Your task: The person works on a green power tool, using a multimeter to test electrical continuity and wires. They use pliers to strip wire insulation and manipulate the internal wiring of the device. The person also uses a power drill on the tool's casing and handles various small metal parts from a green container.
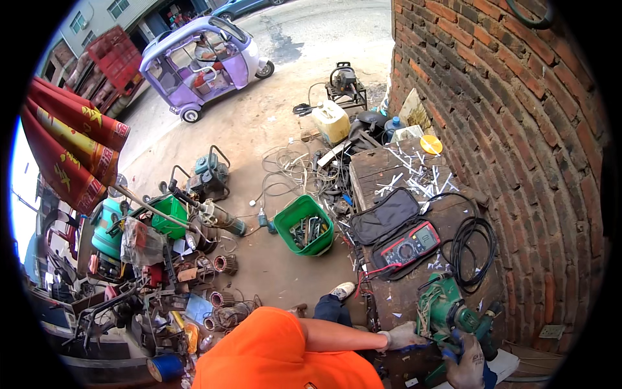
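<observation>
A green power tool [447,305] with a rounded motor body lies on the wooden bench [405,305] at the lower right. My right hand [468,366], in a grey and dark blue work glove, is closed round its near part. From the left, my left hand [402,337] in a pale glove with blue on it reaches to the tool's side; its fingertips are hard to make out there. Beyond the tool, a red and grey multimeter [409,246] rests in its unzipped black case [387,217]. A coiled black cable [473,249] lies beside it.
Many white strips [421,172] and a yellow round lid [431,144] lie at the bench's far end, by a brick wall [512,129]. A green bin [303,223] of tools stands left of the bench. Motors and scrap [214,305] crowd the left; a purple three-wheeler [201,65] is beyond.
</observation>
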Demonstrator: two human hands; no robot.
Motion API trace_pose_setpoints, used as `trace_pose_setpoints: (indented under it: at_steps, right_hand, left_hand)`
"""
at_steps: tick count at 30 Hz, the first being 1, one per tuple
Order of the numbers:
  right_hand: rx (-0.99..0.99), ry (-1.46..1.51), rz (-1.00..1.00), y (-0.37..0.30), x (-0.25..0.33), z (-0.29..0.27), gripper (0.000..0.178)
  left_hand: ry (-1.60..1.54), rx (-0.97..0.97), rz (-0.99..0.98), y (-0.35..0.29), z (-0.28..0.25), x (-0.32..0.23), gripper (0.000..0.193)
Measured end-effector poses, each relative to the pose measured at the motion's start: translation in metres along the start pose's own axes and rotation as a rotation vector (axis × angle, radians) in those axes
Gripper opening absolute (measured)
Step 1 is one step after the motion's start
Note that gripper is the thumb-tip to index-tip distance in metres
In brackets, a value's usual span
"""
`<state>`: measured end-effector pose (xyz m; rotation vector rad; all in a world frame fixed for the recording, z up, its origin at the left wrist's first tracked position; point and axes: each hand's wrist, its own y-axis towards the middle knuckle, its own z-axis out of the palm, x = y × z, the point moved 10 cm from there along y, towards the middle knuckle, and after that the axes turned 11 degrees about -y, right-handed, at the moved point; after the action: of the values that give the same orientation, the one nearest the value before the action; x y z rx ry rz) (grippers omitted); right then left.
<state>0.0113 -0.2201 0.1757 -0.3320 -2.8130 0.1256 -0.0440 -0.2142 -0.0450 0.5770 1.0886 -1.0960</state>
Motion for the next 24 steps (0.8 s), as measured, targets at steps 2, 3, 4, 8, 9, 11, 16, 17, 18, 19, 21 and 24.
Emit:
trace_pose_setpoints:
  at_steps: [2, 3, 4, 8, 9, 11, 16, 17, 18, 19, 21, 24]
  right_hand:
    - [0.028, 0.012, 0.121, 0.001, -0.004, -0.001, 0.028]
    - [0.122, 0.016, 0.242, 0.001, -0.015, 0.009, 0.03]
    - [0.217, 0.021, 0.362, -0.003, -0.027, 0.019, 0.032]
    - [0.074, 0.025, 0.207, -0.018, -0.028, 0.027, 0.036]
    - [-0.195, -0.089, 0.025, -0.017, -0.005, 0.002, 0.03]
    - [-0.38, 0.196, 0.171, -0.028, -0.01, 0.0, 0.028]
    - [-0.17, 0.238, 0.461, -0.045, -0.057, 0.02, 0.027]
    - [-0.145, 0.097, 0.433, -0.049, -0.063, 0.029, 0.029]
    - [-0.095, -0.057, 0.413, -0.058, -0.067, 0.035, 0.035]
    - [-0.116, 0.085, 0.375, -0.053, -0.061, 0.029, 0.04]
    - [-0.135, 0.194, 0.301, -0.04, -0.053, 0.025, 0.056]
    - [-0.117, 0.209, 0.462, -0.039, -0.056, 0.013, 0.055]
  left_hand:
    - [0.013, 0.02, -0.062, 0.001, 0.002, -0.003, 0.031]
    - [0.035, 0.006, -0.15, -0.004, -0.004, -0.013, 0.03]
    - [0.057, -0.008, -0.239, -0.008, -0.007, -0.014, 0.029]
    - [0.044, -0.022, -0.305, -0.009, -0.005, -0.007, 0.027]
    - [0.007, -0.042, -0.239, -0.007, -0.005, 0.009, 0.028]
    - [0.035, -0.023, -0.078, -0.004, -0.003, 0.0, 0.022]
    - [0.029, -0.046, 0.162, 0.005, -0.001, 0.007, 0.022]
    - [0.135, 0.001, 0.147, 0.005, 0.003, -0.011, 0.024]
    - [0.178, 0.052, 0.047, 0.006, 0.002, -0.015, 0.026]
    - [0.238, 0.101, -0.053, 0.006, 0.0, -0.019, 0.029]
    - [0.093, 0.013, -0.261, 0.005, -0.008, -0.006, 0.033]
    - [0.11, 0.081, -0.341, 0.005, 0.001, 0.008, 0.03]
